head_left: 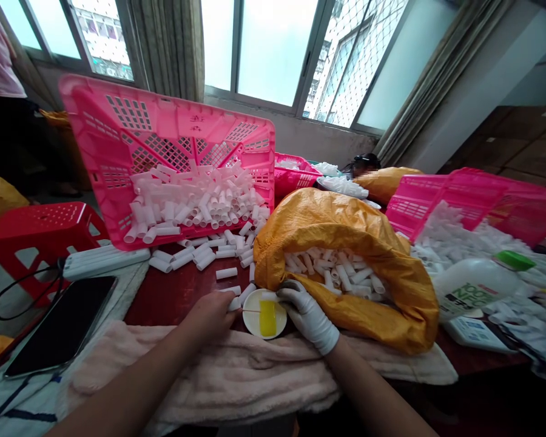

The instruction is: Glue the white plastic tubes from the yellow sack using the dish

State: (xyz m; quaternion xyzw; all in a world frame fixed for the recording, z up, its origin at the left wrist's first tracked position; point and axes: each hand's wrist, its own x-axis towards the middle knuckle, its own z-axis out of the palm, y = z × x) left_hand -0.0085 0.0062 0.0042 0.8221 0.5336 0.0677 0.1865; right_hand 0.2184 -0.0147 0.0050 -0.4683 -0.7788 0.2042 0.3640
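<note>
My bare left hand (213,314) is closed on a white plastic tube (233,304) and a thin stick whose tip reaches over a small white dish (255,321) holding a yellow pad (268,317). My right hand (306,314), in a white glove, curls its fingers at the dish's far right edge, pinching what looks like a small white tube; it rests by the mouth of an orange sack (346,237) full of white tubes (337,270). Both forearms lie on a pale pink towel (236,376).
A tipped pink basket (131,130) spills white tubes (200,206) onto the dark red table (173,297). A phone (64,328) lies left, a red stool (40,227) behind it. More pink baskets (505,200), tubes and a white bottle (473,285) fill the right. Another person sits opposite.
</note>
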